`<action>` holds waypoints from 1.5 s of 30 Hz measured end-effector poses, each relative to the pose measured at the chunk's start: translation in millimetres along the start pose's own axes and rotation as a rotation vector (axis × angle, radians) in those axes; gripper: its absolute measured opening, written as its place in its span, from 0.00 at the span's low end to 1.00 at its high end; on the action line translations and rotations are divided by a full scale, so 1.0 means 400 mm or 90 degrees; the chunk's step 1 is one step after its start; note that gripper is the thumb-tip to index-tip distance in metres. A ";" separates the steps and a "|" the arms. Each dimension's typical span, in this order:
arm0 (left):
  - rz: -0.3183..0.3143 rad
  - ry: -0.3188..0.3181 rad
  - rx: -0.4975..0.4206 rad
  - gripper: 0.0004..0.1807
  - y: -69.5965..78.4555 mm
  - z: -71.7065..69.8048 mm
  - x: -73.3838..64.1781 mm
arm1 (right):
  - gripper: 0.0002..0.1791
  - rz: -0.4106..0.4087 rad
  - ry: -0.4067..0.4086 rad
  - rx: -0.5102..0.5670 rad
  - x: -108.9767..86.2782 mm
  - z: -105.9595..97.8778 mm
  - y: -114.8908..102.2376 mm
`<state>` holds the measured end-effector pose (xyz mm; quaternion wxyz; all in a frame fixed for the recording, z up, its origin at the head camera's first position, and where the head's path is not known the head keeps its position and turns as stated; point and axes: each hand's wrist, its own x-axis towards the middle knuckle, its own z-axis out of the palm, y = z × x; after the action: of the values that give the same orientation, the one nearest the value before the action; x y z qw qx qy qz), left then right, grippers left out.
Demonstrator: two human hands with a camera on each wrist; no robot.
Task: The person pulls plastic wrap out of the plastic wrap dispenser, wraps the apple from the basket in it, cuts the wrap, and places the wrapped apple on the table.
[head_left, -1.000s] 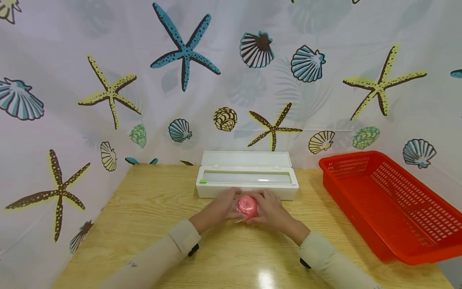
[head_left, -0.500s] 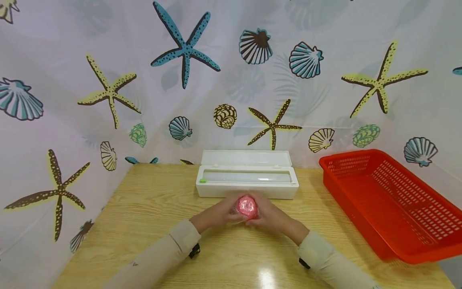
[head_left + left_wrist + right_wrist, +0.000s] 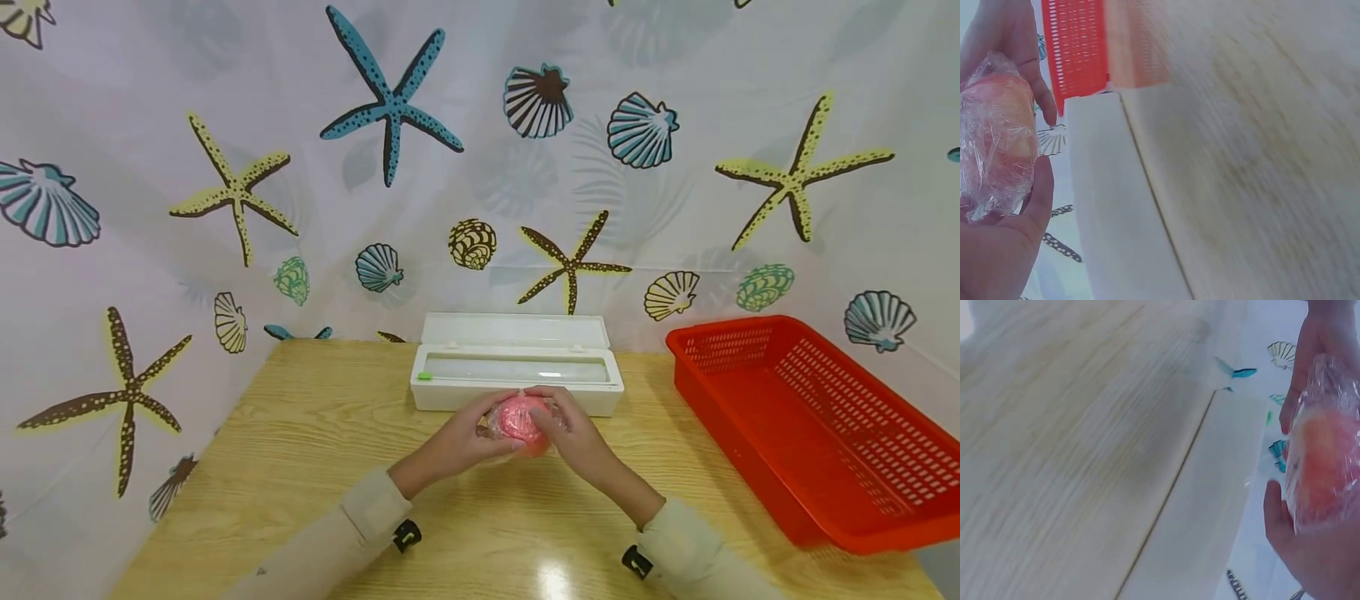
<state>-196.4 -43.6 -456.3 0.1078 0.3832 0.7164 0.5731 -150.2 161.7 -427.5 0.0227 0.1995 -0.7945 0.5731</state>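
Observation:
A round red fruit (image 3: pixel 517 419), pinkish on top and yellowish at the side in the left wrist view, is wrapped in clear cling film (image 3: pixel 991 169). Both hands hold it above the table, before a long white cling film box. My left hand (image 3: pixel 463 435) grips its left side, thumb at the near edge, fingers round the back. On the other side my right hand (image 3: pixel 581 437) has its thumb on the fruit's top and its fingers at the far side, by the loose crinkled film. The fruit's underside is hidden from the head view.
The white cling film box (image 3: pixel 517 398) stands at the table's back with its lid up, a film roll inside and a green slider (image 3: pixel 425 376) at left. A red plastic basket (image 3: pixel 795 467) sits at right. A patterned curtain (image 3: pixel 480 167) hangs behind the wooden table (image 3: pixel 315 433).
The fruit has shifted slightly right and up in the head view. My right thumb has moved from the near edge onto the fruit's top; both hands still hold it.

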 end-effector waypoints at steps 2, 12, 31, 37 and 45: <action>0.004 0.014 0.000 0.38 0.018 0.002 -0.004 | 0.17 -0.008 0.038 0.015 -0.005 0.014 -0.042; 0.076 0.072 0.027 0.38 0.137 0.036 -0.042 | 0.13 -0.058 0.158 0.067 -0.028 0.065 -0.115; 0.110 0.097 0.108 0.38 0.182 0.080 -0.081 | 0.11 -0.098 0.267 0.152 -0.062 0.112 -0.134; 0.103 0.108 0.070 0.29 0.266 0.092 -0.084 | 0.11 -0.078 0.332 0.187 -0.047 0.124 -0.144; 0.220 0.322 0.113 0.20 0.278 0.127 -0.058 | 0.14 -0.078 0.367 0.221 -0.033 0.148 -0.159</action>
<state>-103.2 -16.4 -378.7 -0.2064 0.3525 0.6921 0.5951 -104.8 94.3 -393.9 0.2463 0.0778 -0.6328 0.7300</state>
